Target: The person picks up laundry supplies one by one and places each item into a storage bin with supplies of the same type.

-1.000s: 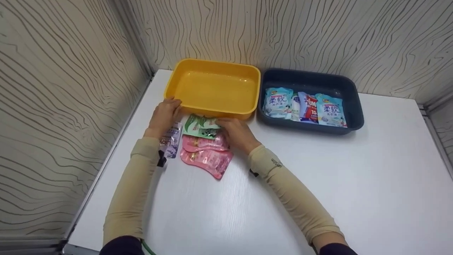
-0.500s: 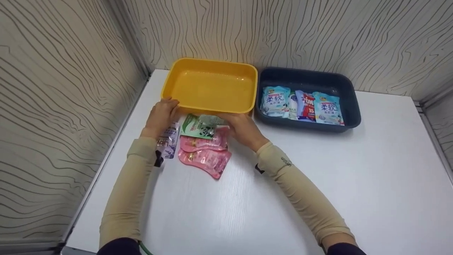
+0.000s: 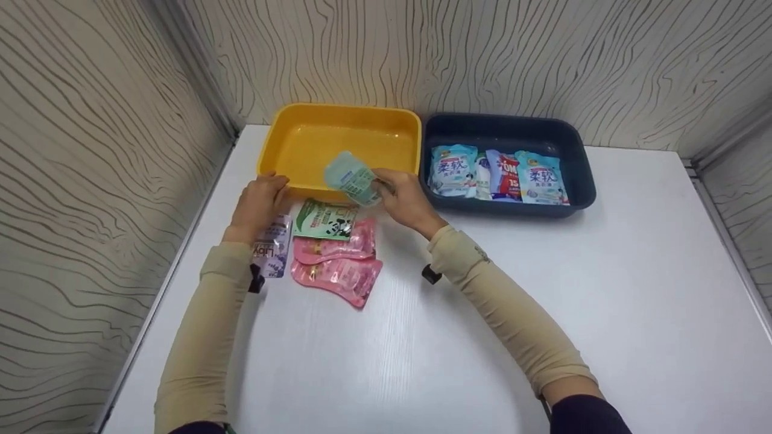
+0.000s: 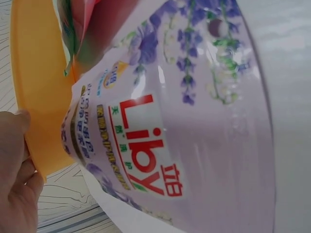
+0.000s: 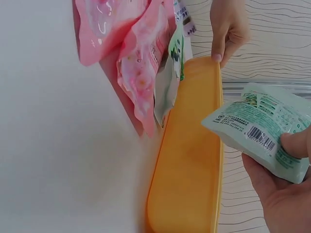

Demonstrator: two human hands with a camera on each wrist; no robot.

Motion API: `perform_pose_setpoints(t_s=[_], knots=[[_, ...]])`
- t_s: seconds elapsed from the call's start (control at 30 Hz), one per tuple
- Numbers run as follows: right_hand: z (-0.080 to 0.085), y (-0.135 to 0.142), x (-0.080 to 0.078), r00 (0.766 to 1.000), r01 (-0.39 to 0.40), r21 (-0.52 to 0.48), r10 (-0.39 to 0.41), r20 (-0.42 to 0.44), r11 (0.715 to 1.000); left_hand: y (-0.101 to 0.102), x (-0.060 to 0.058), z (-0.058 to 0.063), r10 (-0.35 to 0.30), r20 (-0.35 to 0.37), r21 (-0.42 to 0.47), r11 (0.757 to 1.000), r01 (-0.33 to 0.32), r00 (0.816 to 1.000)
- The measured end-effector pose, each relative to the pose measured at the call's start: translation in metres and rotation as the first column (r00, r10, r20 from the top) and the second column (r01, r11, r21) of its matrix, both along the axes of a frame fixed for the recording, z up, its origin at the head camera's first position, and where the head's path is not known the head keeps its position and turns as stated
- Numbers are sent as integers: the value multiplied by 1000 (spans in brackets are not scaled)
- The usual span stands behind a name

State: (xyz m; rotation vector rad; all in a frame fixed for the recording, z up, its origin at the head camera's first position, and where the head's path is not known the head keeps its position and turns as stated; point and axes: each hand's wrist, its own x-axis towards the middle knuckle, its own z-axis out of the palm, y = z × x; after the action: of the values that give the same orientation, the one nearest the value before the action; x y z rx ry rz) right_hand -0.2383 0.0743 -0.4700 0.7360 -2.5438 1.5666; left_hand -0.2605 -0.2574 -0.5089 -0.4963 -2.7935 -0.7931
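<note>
My right hand (image 3: 407, 196) pinches a pale green pouch (image 3: 353, 178) between thumb and fingers, over the front rim of the yellow bin (image 3: 416, 138). Small print and a barcode show on the pouch's back in the right wrist view. At the bin's front left corner, my left hand (image 3: 256, 202) grips the rim, thumb on one side and fingers on the other. Just in front of the bin lies a green pouch with a panda (image 3: 325, 220), overlapping two pink pouches (image 3: 344, 277). A lilac Liby pouch (image 4: 170, 116) lies beneath my left wrist.
To the right of the yellow bin stands a dark blue bin (image 3: 576, 181) holding several pouches, among them light blue ones (image 3: 540, 178) and a purple-and-red one (image 3: 503, 175). Patterned walls (image 3: 482, 54) rise behind and on the left of the white table (image 3: 482, 337).
My right hand has lifted the pale green pouch off the pile and brought it up over the yellow bin's front edge. My left hand stays at the bin's corner.
</note>
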Motion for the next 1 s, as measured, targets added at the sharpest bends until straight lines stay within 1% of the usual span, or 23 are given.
perform_pose_setpoints(t_s=[0.1,0.23,0.33,0.4,0.5,0.63,0.8,0.87,1.0], knots=[[2,-1,-6,996,52,-53,-48,74,997,-2,0,2,-1,20,1,1000,1,1000],[2,-3,-15,978,137,-128,-114,175,982,-4,1,2,-1,41,-11,1000,1,999],[1,-7,-20,965,157,-158,-117,236,975,-7,3,3,12,37,-24,1000,-11,999],[1,-8,-22,957,162,-160,-116,266,974,-7,4,3,17,33,-30,999,-16,999],[0,-7,-25,945,188,-162,-134,297,969,-4,1,4,6,20,-41,999,-5,1000],[-3,-10,-29,937,217,-131,-169,305,967,-2,1,5,4,10,-54,999,-3,1000],[-6,-9,-35,929,246,-7,-233,288,969,2,-1,5,-2,25,-45,999,3,1000],[-8,-10,-37,920,255,32,-252,300,967,1,0,5,3,33,-41,999,-2,999],[-12,-12,-40,898,277,69,-284,335,958,-1,2,4,11,37,-43,999,-10,999]])
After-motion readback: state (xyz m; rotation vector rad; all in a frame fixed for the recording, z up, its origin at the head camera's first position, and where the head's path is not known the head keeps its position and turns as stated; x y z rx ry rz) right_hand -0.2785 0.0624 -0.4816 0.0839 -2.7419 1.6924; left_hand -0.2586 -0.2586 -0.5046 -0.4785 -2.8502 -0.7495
